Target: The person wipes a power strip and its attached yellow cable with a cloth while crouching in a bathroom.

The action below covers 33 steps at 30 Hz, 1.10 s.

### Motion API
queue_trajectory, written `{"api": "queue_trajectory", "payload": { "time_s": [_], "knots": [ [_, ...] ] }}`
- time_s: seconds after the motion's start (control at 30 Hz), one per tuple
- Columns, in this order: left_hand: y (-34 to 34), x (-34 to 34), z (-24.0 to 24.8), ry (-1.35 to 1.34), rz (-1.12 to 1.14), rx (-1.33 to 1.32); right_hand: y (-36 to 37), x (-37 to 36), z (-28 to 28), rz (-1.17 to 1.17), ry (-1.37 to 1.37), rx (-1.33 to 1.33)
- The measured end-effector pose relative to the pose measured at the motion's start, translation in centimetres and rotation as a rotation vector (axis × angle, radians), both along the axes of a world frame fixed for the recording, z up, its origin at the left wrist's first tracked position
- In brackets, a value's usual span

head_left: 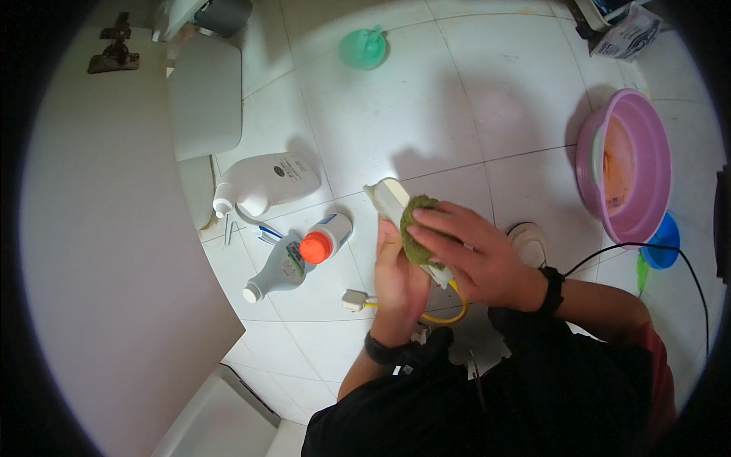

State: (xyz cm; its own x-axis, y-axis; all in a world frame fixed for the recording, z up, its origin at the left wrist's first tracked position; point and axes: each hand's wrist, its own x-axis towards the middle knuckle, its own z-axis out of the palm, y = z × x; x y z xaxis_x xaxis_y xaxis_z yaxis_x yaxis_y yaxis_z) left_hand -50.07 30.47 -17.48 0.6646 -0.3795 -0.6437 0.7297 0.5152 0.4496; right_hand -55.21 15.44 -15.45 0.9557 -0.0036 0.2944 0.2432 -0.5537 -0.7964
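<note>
My left hand (402,278) grips a long white power strip (391,192) from beneath, and the strip slants up and to the left. A yellow cord (461,303) loops below it, and a white plug (354,299) rests on the floor to the left. Across the strip's upper face, my right hand (480,251) presses a fuzzy green scrubbing cloth (420,236), with its fingers curled over it. Something pale and ragged lies along the strip's edge; I cannot make out what. Nearest to my left hand stands a white bottle (333,230) with an orange cap.
Left lie a big white jug (276,181), a grey bottle (279,273) and a blue-and-white brush (266,233). A green dish (364,49) sits far ahead. Right are a pink basin (661,160), a blue bowl (665,242) and a black cable (685,263). A white panel (114,198) borders the left.
</note>
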Motion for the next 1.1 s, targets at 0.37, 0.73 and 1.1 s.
{"api": "queue_trajectory", "payload": {
  "time_s": [0.37,0.73,1.1],
  "knots": [
    [-0.9,-0.7,0.2,-0.108,-0.010,0.062,-0.4,0.5,0.6,-0.048,0.061,0.015],
    [-0.9,1.0,2.1,-0.139,0.072,0.083,0.4,-1.9,1.1,-0.083,0.175,0.244],
    [-0.4,1.7,2.4,-0.137,-0.001,0.198,0.8,-1.6,1.1,-0.003,0.049,0.094]
  ]
}}
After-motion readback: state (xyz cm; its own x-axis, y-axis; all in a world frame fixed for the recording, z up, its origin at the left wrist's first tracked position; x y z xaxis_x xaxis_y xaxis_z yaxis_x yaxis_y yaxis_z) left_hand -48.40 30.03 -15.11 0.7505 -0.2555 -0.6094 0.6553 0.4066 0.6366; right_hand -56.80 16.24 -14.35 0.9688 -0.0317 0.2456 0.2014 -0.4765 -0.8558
